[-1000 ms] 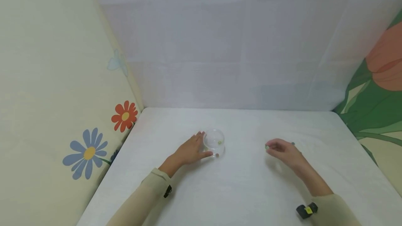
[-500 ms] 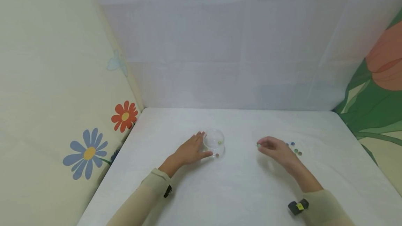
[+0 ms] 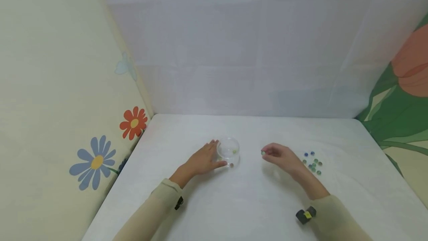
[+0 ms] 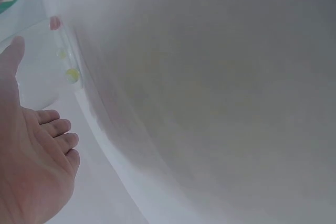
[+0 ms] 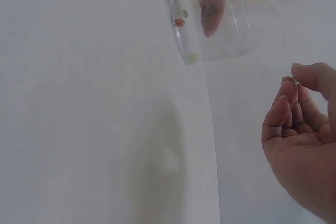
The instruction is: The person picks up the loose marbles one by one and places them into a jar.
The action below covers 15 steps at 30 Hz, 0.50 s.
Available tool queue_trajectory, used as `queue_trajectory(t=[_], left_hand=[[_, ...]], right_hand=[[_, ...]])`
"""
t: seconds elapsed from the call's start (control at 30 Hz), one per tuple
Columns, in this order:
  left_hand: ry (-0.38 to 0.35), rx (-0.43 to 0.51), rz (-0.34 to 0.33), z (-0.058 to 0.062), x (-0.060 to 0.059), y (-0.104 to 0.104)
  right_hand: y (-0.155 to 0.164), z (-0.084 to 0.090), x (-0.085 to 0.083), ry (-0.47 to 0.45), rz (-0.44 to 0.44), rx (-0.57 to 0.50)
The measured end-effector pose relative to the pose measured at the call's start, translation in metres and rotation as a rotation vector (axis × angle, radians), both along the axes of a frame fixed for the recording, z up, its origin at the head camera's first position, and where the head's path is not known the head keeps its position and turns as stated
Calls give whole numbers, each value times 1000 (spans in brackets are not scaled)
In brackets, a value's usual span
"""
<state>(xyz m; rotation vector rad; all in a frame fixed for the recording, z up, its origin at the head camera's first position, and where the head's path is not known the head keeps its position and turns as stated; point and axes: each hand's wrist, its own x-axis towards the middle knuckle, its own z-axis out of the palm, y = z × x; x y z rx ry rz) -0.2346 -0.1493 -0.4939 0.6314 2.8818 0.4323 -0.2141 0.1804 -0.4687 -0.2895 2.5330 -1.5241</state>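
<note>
A clear plastic jar (image 3: 229,145) stands on the white table, several marbles at its bottom; a yellow marble (image 4: 72,75) and a reddish marble (image 4: 55,23) show through its wall. My left hand (image 3: 201,160) rests against the jar's left side, with straight fingers behind and the thumb across the front. To the right of the jar, above the table, my right hand (image 3: 281,156) pinches a small green marble (image 3: 263,153) between thumb and fingertips. In the right wrist view the fingertips mostly hide this marble, and the jar (image 5: 231,43) stands beyond the hand.
Several loose blue and green marbles, among them a blue marble (image 3: 312,153) and a green marble (image 3: 319,173), lie to the right of my right hand. A white cloth (image 3: 214,47) hangs behind the table, and flowered panels stand at both sides.
My right hand has moved left toward the jar with the green marble, uncovering the loose marbles behind it. The left hand and the jar stay where they were.
</note>
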Motion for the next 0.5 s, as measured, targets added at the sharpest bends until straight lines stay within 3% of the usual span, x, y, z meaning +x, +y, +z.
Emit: queue_trajectory(t=[0.5], left_hand=[[-1,2,7,-1,-1,1]], right_hand=[[-35,3,-13,0,48,11]])
